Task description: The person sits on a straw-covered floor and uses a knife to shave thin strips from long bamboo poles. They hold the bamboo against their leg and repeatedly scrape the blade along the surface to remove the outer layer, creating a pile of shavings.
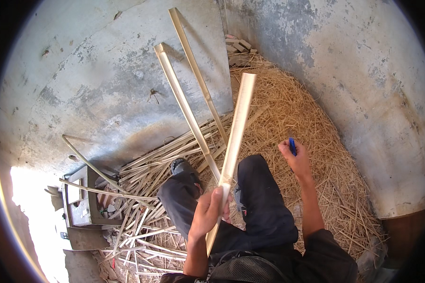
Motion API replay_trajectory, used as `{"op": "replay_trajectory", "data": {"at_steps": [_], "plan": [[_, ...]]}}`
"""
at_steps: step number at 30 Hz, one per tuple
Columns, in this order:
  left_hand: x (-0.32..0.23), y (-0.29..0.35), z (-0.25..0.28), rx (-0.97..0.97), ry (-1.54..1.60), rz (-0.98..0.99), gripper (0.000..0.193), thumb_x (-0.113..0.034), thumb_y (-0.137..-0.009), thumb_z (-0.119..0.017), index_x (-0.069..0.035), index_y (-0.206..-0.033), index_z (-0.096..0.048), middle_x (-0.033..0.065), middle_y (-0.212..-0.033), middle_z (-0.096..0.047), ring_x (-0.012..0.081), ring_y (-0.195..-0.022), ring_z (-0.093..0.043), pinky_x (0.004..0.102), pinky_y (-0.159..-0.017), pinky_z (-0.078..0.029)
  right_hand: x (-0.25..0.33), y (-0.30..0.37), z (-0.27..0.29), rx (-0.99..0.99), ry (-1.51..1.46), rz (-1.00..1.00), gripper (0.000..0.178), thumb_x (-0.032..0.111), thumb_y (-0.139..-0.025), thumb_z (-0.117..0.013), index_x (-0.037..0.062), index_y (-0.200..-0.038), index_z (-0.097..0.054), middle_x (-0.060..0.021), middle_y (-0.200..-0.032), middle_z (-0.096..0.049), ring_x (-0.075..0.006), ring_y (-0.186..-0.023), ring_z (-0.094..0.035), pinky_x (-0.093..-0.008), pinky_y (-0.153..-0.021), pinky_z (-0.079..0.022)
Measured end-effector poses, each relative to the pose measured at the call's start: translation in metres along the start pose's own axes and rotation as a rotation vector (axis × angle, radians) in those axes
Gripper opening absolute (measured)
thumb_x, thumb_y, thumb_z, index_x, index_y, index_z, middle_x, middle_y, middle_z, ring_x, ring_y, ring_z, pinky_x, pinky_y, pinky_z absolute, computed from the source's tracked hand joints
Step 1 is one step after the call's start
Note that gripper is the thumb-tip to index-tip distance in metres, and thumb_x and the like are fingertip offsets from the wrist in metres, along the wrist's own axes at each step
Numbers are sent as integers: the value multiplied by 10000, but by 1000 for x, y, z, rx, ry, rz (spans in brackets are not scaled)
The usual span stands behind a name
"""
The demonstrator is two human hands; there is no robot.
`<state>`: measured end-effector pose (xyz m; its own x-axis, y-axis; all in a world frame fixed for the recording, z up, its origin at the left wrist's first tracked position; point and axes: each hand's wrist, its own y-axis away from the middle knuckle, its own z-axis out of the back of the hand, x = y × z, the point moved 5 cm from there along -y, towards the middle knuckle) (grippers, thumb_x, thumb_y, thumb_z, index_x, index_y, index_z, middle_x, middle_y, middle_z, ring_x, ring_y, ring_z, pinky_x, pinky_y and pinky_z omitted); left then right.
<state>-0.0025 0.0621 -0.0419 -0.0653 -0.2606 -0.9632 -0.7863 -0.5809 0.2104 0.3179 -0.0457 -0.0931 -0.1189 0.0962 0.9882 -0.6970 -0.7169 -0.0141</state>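
Note:
My left hand (208, 211) is wrapped round the lower part of a long split bamboo strip (240, 125), whose pale, hollowed inner face shows. The strip rises at a slant in front of my knees, with its lower end beside my left forearm. Off to the right, apart from the strip, my right hand (297, 158) is closed on a small blue object (293, 146); most of it hides in the fingers, so its kind does not show. Two more split bamboo strips, a nearer one (184, 104) and a farther one (198, 70), slant up toward the wall beyond my left hand.
Thin bamboo slivers (146, 226) lie heaped at the left, and a thick layer of straw-like shavings (288, 104) covers the floor at the right. A worn grey box (82, 198) stands at the left. Stained walls (113, 70) meet in the far corner.

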Motion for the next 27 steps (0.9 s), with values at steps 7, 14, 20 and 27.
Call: {"op": "replay_trajectory", "data": {"at_steps": [7, 14, 20, 27], "plan": [[-10, -1, -26, 67, -63, -24, 560, -400, -1209, -379, 48, -1154, -711, 8, -752, -617, 85, -601, -609, 265, -582, -537, 88, 44, -66, 337, -499, 55, 431, 222, -1001, -790, -18, -1352, -722, -2, -955, -738, -63, -834, -645, -265, -772, -517], [-11, -1, -32, 94, -40, 16, 563, -429, -1197, -400, 50, -1164, -694, 46, -685, -612, 138, -604, -635, 295, -616, -547, 108, 41, -85, 378, -419, 46, 434, 264, -989, -816, -32, -1296, -736, -1, -941, -703, -54, -778, -561, -243, -700, -417], [-21, -1, -41, -78, -244, -126, 342, -303, -1129, -613, 27, -1173, -693, 39, -724, -616, 121, -683, -612, 302, -651, -510, 102, 42, -92, 362, -459, 17, 443, 310, -979, -831, -31, -1245, -731, 6, -919, -692, -56, -765, -561, -251, -690, -450], [-24, 0, -40, -202, -524, -207, 359, -328, -1089, -688, 23, -1106, -618, 219, -728, -669, 393, -642, -683, 460, -606, -489, 98, 45, -81, 244, -283, 326, 463, 401, -995, -802, -4, -1196, -701, -13, -909, -699, -99, -800, -632, -306, -699, -494]]}}
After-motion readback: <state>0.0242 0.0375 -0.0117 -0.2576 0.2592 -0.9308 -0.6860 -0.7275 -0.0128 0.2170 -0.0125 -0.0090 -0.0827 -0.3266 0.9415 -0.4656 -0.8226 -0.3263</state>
